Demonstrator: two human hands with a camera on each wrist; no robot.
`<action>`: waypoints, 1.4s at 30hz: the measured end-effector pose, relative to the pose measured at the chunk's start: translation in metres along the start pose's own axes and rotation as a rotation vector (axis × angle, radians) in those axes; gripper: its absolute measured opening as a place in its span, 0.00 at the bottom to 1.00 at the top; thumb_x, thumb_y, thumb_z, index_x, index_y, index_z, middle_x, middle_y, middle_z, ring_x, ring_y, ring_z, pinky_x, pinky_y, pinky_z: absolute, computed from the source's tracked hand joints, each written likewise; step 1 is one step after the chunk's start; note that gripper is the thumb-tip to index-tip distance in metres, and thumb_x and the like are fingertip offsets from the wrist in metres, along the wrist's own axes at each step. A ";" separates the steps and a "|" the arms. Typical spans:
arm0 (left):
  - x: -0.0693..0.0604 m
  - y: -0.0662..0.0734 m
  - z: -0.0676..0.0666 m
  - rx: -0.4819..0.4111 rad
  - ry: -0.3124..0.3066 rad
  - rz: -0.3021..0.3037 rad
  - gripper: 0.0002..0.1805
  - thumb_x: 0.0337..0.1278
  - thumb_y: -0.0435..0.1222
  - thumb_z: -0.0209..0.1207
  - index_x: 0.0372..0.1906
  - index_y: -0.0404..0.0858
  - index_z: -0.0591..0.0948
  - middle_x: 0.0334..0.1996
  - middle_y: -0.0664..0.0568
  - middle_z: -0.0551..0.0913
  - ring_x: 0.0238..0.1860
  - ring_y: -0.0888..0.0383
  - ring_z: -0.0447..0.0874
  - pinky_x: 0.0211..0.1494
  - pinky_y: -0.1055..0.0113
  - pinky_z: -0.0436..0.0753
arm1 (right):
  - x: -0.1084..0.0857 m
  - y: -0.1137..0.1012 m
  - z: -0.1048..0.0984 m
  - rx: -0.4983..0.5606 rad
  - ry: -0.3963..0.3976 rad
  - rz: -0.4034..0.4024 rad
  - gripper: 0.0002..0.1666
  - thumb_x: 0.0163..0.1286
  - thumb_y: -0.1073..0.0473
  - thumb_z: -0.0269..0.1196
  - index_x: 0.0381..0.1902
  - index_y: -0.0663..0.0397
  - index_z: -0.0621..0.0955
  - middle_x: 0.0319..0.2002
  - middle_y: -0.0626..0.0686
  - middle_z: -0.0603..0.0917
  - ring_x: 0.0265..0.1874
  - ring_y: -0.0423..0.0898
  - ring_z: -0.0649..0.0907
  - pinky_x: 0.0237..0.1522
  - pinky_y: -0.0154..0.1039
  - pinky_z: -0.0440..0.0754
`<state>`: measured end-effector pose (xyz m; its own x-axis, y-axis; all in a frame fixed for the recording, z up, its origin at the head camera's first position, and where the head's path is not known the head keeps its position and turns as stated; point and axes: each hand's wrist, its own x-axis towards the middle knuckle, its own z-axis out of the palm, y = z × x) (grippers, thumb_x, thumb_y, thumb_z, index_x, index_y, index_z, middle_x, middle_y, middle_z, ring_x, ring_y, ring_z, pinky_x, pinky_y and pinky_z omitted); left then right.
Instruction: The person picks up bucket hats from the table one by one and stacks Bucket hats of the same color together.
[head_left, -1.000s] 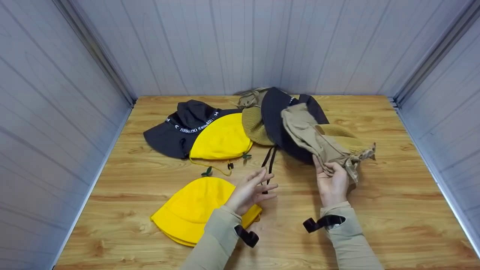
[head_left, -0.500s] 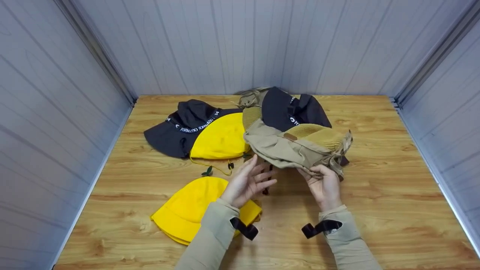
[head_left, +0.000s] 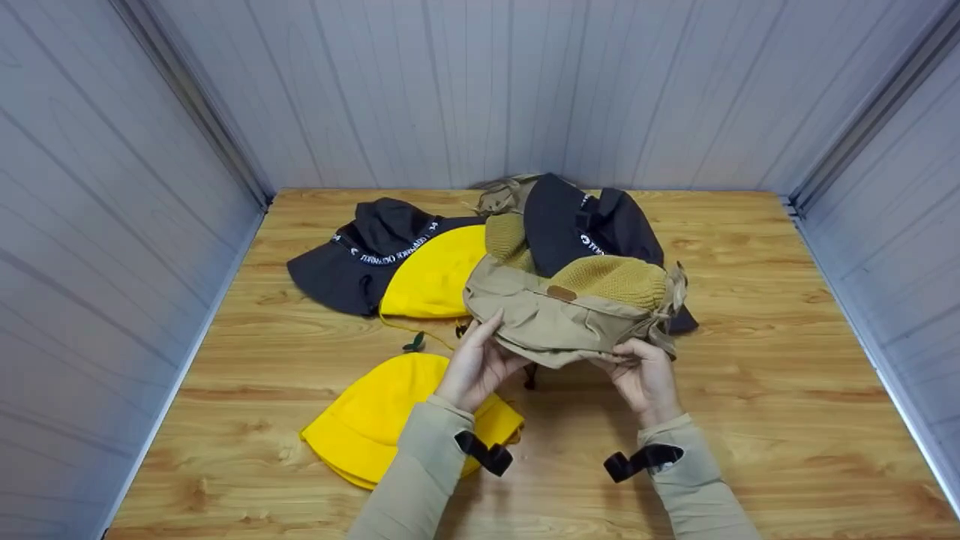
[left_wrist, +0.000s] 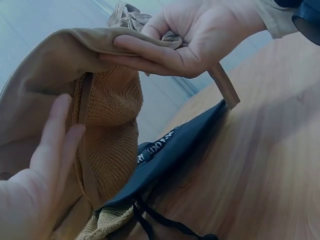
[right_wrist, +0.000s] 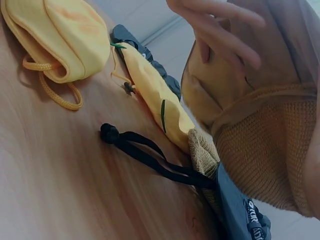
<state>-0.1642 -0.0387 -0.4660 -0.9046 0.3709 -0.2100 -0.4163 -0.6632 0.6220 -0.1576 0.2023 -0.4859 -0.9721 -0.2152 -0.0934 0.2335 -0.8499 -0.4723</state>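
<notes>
The right hand (head_left: 646, 381) pinches a beige-cloth and mustard-knit hat (head_left: 551, 322) by its edge (small brown patch (head_left: 562, 293) attached); the left hand (head_left: 471, 371), fingers spread, touches it opposite.

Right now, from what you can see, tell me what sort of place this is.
Probably a small booth or work bay: pale panelled walls stand behind and on both sides of a wood-grain surface, where several hats lie.
</notes>
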 end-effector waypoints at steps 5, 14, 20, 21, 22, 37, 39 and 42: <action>-0.001 -0.001 -0.001 -0.032 0.013 -0.003 0.31 0.76 0.39 0.46 0.77 0.47 0.50 0.67 0.41 0.73 0.56 0.54 0.83 0.56 0.57 0.84 | -0.001 -0.002 -0.003 -0.048 -0.001 0.007 0.28 0.62 0.80 0.32 0.21 0.68 0.80 0.23 0.59 0.87 0.26 0.50 0.89 0.38 0.46 0.89; -0.003 -0.007 0.002 -0.062 0.045 0.031 0.51 0.66 0.22 0.44 0.77 0.65 0.33 0.73 0.38 0.59 0.59 0.49 0.78 0.56 0.54 0.82 | -0.002 -0.004 -0.006 -0.108 0.096 -0.017 0.26 0.59 0.79 0.34 0.14 0.60 0.74 0.13 0.52 0.80 0.17 0.47 0.84 0.28 0.40 0.85; -0.006 -0.006 -0.002 -0.031 0.076 0.057 0.52 0.65 0.20 0.43 0.77 0.68 0.34 0.74 0.40 0.57 0.59 0.48 0.77 0.60 0.50 0.80 | 0.001 0.004 -0.007 -0.048 0.091 -0.054 0.19 0.59 0.79 0.45 0.21 0.57 0.77 0.17 0.50 0.82 0.18 0.44 0.83 0.27 0.36 0.82; -0.006 -0.006 -0.003 -0.027 0.083 0.067 0.52 0.65 0.19 0.42 0.77 0.68 0.35 0.73 0.40 0.57 0.59 0.47 0.77 0.60 0.49 0.80 | 0.001 0.006 -0.007 -0.031 0.076 -0.056 0.18 0.61 0.79 0.47 0.24 0.57 0.78 0.20 0.50 0.83 0.19 0.44 0.83 0.28 0.36 0.82; -0.007 -0.006 -0.003 -0.023 0.086 0.079 0.52 0.65 0.19 0.42 0.76 0.68 0.35 0.73 0.40 0.57 0.59 0.47 0.77 0.60 0.48 0.80 | 0.001 0.008 -0.006 -0.011 0.064 -0.055 0.16 0.62 0.78 0.48 0.26 0.57 0.78 0.22 0.51 0.84 0.21 0.44 0.83 0.29 0.36 0.82; -0.006 -0.022 0.008 0.044 0.129 0.081 0.65 0.58 0.14 0.49 0.72 0.72 0.22 0.75 0.40 0.53 0.60 0.48 0.73 0.60 0.51 0.81 | -0.001 0.016 0.007 0.129 0.119 -0.119 0.13 0.67 0.78 0.53 0.25 0.62 0.78 0.21 0.53 0.80 0.22 0.45 0.80 0.31 0.34 0.80; -0.006 -0.023 0.008 0.057 0.112 0.079 0.65 0.58 0.14 0.50 0.72 0.71 0.23 0.75 0.41 0.54 0.61 0.48 0.73 0.60 0.52 0.81 | -0.002 0.015 0.008 0.139 0.132 -0.119 0.15 0.63 0.80 0.55 0.20 0.63 0.76 0.19 0.53 0.77 0.22 0.45 0.78 0.28 0.32 0.79; -0.006 -0.022 0.007 0.070 0.101 0.074 0.64 0.57 0.14 0.52 0.72 0.71 0.27 0.74 0.41 0.55 0.60 0.48 0.74 0.59 0.54 0.81 | -0.002 0.013 0.007 0.158 0.143 -0.114 0.18 0.59 0.82 0.55 0.16 0.62 0.71 0.18 0.53 0.74 0.21 0.45 0.75 0.25 0.29 0.78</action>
<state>-0.1489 -0.0213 -0.4732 -0.9388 0.2530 -0.2338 -0.3436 -0.6383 0.6889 -0.1521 0.1883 -0.4859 -0.9831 -0.0528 -0.1755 0.1117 -0.9319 -0.3450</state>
